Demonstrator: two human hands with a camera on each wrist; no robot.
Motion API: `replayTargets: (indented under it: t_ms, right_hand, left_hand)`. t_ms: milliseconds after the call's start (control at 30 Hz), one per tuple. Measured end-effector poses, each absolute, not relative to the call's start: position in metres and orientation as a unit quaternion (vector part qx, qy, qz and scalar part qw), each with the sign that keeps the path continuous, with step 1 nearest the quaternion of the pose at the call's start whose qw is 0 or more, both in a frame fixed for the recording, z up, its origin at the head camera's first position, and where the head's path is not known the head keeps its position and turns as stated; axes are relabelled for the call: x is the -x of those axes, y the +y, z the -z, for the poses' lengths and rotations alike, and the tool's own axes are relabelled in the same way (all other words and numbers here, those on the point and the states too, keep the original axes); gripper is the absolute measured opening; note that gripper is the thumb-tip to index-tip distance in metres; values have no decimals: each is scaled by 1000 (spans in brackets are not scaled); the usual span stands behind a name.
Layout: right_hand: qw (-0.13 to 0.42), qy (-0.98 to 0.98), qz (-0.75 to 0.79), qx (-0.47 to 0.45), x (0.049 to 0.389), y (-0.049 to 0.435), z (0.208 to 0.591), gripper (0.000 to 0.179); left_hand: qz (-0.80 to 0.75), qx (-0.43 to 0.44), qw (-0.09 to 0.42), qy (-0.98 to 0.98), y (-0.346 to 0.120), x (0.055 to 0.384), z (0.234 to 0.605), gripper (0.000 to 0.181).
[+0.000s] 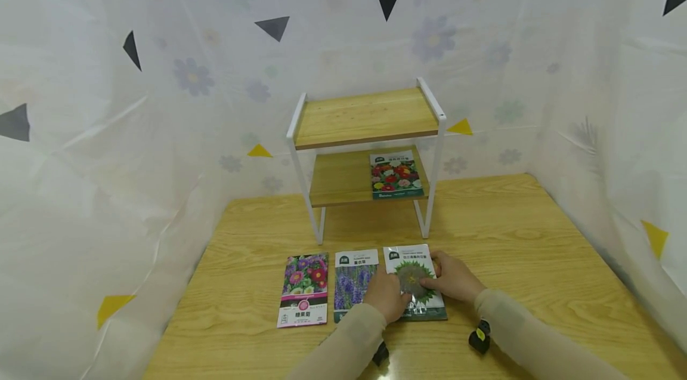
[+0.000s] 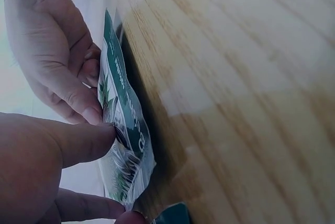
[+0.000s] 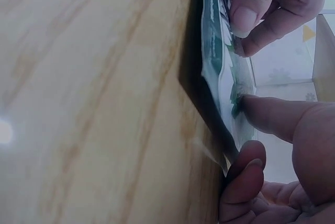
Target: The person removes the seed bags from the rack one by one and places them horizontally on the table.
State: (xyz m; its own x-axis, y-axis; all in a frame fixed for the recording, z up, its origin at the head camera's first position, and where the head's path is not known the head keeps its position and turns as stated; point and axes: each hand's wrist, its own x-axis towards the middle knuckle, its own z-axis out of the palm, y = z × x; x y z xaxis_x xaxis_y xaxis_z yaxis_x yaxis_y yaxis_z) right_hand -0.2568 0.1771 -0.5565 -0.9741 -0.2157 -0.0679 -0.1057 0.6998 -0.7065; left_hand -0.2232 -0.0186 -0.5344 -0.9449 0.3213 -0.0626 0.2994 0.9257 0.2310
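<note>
Both hands hold a white seed packet (image 1: 412,269) with a green, spiky-edged flower picture. My left hand (image 1: 385,297) pinches its left side, thumb on the front. At the right side my right hand (image 1: 457,276) grips the edge, its thumb (image 3: 272,115) on the front and curled fingers at the rim. In the left wrist view the packet's green bottom strip (image 2: 118,62) has a dark shadow beneath it on the wood. Left of it lies a seed packet with purple flower spikes (image 1: 351,284), partly covered by my left hand. Farther left lies a pink-and-white seed packet (image 1: 303,290).
A two-tier wooden shelf (image 1: 367,117) with a white frame stands behind the packets. On the right of its lower board (image 1: 340,177) lies a seed packet with red flowers (image 1: 397,176). The wooden table (image 1: 504,231) is surrounded by pale sheeting (image 1: 333,28).
</note>
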Motion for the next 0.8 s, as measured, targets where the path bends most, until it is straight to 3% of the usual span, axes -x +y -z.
replayTargets:
  t_ms: [200,400,533,800]
  right_hand:
    - [68,918,380,84,257,178,558,67]
    - [73,912,397,73,257,177,555,72]
    - [60,906,412,77,259,175,539,69]
    - [-18,898,407,168,267,153,480,50]
  left_hand:
    - [-137,-144,57,978,-19,222,535,41]
    - [-186,-118,66,973,-22,221,535,60]
    - [-201,-120,56,971,-26,223,526,62]
    - [-236,-152,-43,959,-42,242,476,53]
